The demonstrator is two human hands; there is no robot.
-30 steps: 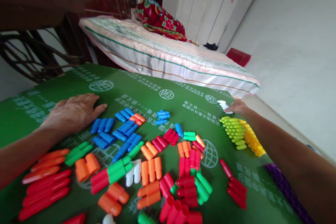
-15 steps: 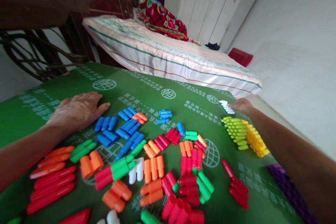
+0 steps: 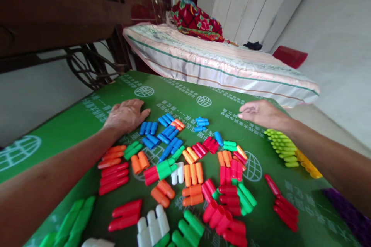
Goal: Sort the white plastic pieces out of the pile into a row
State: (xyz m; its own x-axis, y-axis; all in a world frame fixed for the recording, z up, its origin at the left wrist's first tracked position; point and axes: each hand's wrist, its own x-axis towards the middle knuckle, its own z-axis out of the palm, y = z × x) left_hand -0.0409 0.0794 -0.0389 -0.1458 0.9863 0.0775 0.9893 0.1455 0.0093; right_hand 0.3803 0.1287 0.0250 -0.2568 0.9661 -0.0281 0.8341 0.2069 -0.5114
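Observation:
My left hand [image 3: 127,114] lies flat on the green board [image 3: 174,94], fingers stretched out, holding nothing. Just to its right are blue marker-cap-like plastic tubes [image 3: 148,127] in small groups. Over the board's far right side is my right hand [image 3: 259,112], its fingers partly extended towards the left and nothing visible in them. Below its wrist lie a row of lime-green tubes [image 3: 281,147] and a row of yellow tubes [image 3: 308,165], partly covered by the forearm. The white tubes at the far right are hidden from view.
Orange [image 3: 193,174], red [image 3: 114,177], green [image 3: 246,198] and white tubes [image 3: 152,225] are spread over the board's middle and near side. Purple pieces [image 3: 344,210] lie at the right edge. A bed [image 3: 220,61] stands beyond, a dark wooden cabinet [image 3: 58,19] at left.
My right hand has moved left, away from the white tubes, which no longer show. My left hand stays resting on the board. The view has swung left.

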